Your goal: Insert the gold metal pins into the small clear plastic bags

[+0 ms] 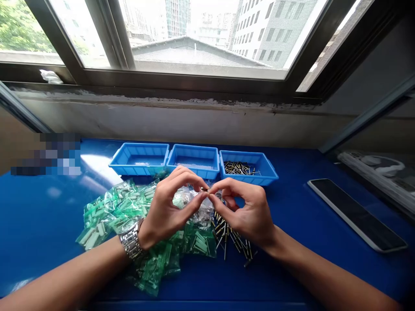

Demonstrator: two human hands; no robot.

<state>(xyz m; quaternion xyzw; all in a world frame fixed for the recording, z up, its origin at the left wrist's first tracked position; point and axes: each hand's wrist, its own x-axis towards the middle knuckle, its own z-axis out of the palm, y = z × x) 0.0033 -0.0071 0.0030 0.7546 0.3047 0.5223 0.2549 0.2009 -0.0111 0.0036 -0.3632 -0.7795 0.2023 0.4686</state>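
Note:
My left hand (175, 203) and my right hand (244, 207) meet fingertip to fingertip above the middle of the blue table. Both are closed in a pinch on one small dark metal piece (204, 189); the fingers hide most of it, so its kind does not show. Beneath my right hand lies a loose heap of thin brass-and-dark metal rods (231, 235). Green plastic bags (129, 207) with pale strip-like pieces inside spread under and left of my left hand. Partly behind the fingers is a clear bag (204, 211).
Three blue trays stand in a row at the back: a left tray (113, 165), a middle tray (194, 172) and a right tray (249, 178) holding more metal rods. A phone (356, 214) lies on the blue table (292, 276) at right. Behind rises a window (194, 73).

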